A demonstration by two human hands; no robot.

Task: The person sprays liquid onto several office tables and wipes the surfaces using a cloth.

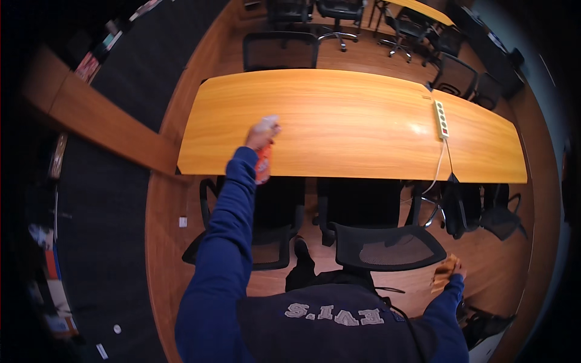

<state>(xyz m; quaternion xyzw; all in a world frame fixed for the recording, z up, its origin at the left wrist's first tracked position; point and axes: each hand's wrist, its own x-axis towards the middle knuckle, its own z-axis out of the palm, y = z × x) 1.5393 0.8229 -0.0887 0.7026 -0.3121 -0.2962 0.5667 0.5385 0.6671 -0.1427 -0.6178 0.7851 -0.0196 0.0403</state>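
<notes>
My left hand (259, 137) is stretched out above the left part of a wood-grain table (336, 131). Its fingers are wrapped around a spray bottle (263, 167) with an orange body and a pale trigger head, blurred at the top. Most of the bottle's neck is hidden by the hand. Low at my right side, beyond the back of a mesh chair, my right hand (459, 269) grips a crumpled orange-brown cloth (444, 273). The cloth hangs over the floor, away from the table.
A power strip (440, 120) lies at the table's joint, its white cable (438, 165) running over the front edge. Mesh office chairs (390, 247) stand along the near side, and another chair (280, 51) is across the table. A wooden-edged dark partition (109, 254) rises at left.
</notes>
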